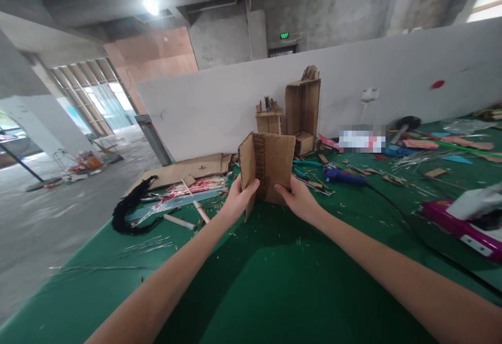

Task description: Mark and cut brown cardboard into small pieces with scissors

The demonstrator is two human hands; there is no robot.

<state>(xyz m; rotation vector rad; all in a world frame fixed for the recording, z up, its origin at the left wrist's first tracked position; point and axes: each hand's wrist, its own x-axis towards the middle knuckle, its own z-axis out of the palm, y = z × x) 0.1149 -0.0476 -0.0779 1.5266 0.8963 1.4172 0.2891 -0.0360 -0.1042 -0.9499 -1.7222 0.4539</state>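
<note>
Your left hand [238, 201] and right hand [303, 201] grip the folded cardboard [276, 162]: upright, long axis near vertical, fold opening toward you!

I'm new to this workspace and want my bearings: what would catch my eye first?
Probably the folded cardboard in the middle of the view, held between the left hand and the right hand. Beyond it, a tall cardboard box stands in front of the white wall. At the right edge, a purple and white device stands out against the green table.
</note>
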